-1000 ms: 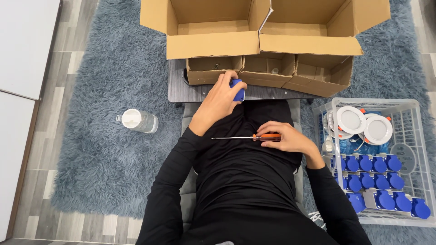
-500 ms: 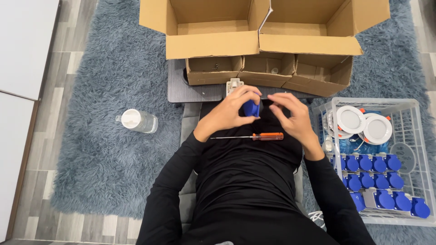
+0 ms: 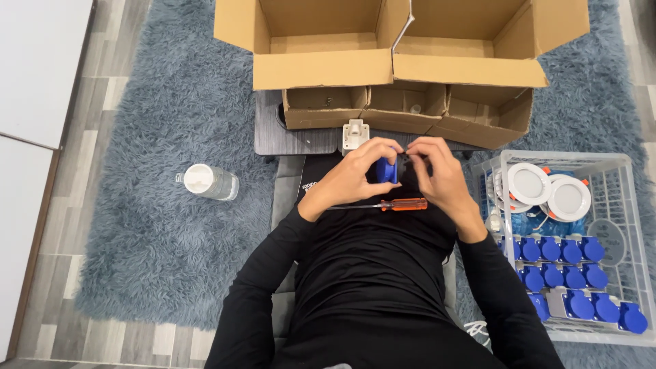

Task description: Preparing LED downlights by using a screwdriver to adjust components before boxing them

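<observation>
While both hands meet above the lap: two large cardboard boxes (image 3: 403,41); one white wire basket (image 3: 618,164); one screwdriver (image 3: 383,204) on lap; one blue socket part (image 3: 387,170), left hand (image 3: 348,179) grip closed around it, right hand (image 3: 437,178) fingertips pinching its top edge

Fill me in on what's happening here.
A person seated on a grey rug holds a small blue part in the left hand, while the right hand pinches at its top. An orange-handled screwdriver lies across the lap just below the hands. Open cardboard boxes sit in front. On the right a white basket holds more blue parts and two round white lamps. A bottle lies on the rug to the left.
</observation>
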